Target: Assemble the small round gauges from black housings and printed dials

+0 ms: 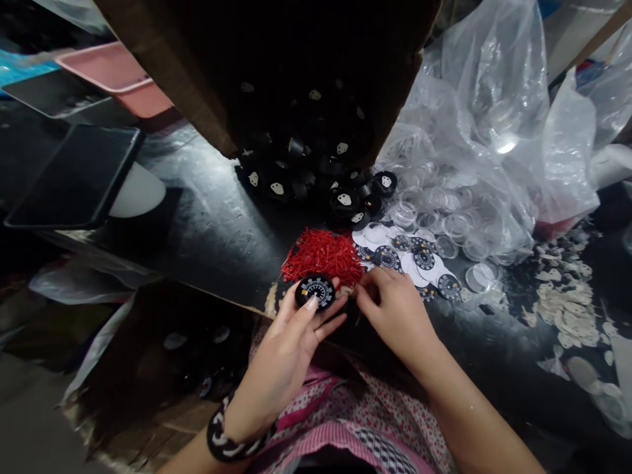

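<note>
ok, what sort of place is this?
Probably a small-parts workshop: printed dials lie in a loose pile, red slivers are heaped beside them, and black cases sit at the mouth of a box.

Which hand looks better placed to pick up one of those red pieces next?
Probably the right hand: it is beside the red heap, while the left hand is occupied holding a black dial. Whether the right one already pinches something small is unclear.

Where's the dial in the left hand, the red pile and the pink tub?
Held black dial [318, 287]: head view, on its printed face.
Red pile [323, 253]: head view, middle of the heap.
Pink tub [148, 99]: head view, outer wall.
</note>
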{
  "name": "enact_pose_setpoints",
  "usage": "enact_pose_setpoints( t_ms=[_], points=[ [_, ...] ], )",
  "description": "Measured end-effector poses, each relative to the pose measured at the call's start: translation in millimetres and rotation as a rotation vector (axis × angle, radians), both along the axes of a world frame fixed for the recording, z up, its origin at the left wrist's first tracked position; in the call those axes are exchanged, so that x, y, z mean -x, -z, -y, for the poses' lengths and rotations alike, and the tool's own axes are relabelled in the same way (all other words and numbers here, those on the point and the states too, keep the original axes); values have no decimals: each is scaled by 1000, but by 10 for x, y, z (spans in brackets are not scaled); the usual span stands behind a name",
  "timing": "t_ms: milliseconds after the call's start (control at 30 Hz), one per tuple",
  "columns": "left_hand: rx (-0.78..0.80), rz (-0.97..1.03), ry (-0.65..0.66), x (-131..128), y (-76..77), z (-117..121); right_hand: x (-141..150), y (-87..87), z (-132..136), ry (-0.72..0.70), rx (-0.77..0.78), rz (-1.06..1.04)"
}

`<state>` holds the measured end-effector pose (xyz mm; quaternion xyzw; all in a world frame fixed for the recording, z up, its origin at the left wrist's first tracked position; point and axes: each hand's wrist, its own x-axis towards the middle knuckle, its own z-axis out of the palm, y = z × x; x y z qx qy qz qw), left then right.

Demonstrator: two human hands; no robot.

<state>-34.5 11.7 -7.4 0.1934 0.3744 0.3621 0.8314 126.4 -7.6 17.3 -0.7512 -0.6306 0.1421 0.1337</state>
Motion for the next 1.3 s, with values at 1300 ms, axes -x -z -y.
enact_pose_setpoints(
  t_ms=[1300],
  points=[
    [-578, -492, 122, -120, -78, 81, 124, -248, 393, 20, -127, -376]
  ],
)
